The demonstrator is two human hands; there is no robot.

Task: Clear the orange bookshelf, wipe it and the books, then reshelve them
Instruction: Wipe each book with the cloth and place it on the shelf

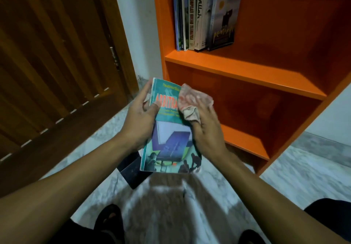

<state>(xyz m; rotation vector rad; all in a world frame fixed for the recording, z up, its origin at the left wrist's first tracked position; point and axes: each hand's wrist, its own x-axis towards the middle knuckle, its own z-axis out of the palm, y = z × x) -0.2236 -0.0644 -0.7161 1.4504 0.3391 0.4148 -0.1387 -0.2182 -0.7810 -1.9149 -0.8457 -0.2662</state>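
Before the orange bookshelf (245, 67), the teal paperback (171, 130), long axis pointing shelfward, is gripped by the left hand (140, 118) while a pink cloth (193, 101) is pressed on its upper right cover by the right hand (207, 128).

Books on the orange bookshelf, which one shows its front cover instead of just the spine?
The rightmost book of the upright row on the upper shelf: its dusky-sky cover with yellow script faces out, while those left of it show only spines.

Book (169, 130) held between left hand (140, 116) on its left edge and right hand (206, 130) on its right; cloth (193, 103) lies on cover under right hand. Bookshelf (247, 69) behind and right; row of books (205, 14) upright at upper shelf's left end. Door (57, 63) left. Dark book (133, 169) on floor (303, 177) beneath the held one.
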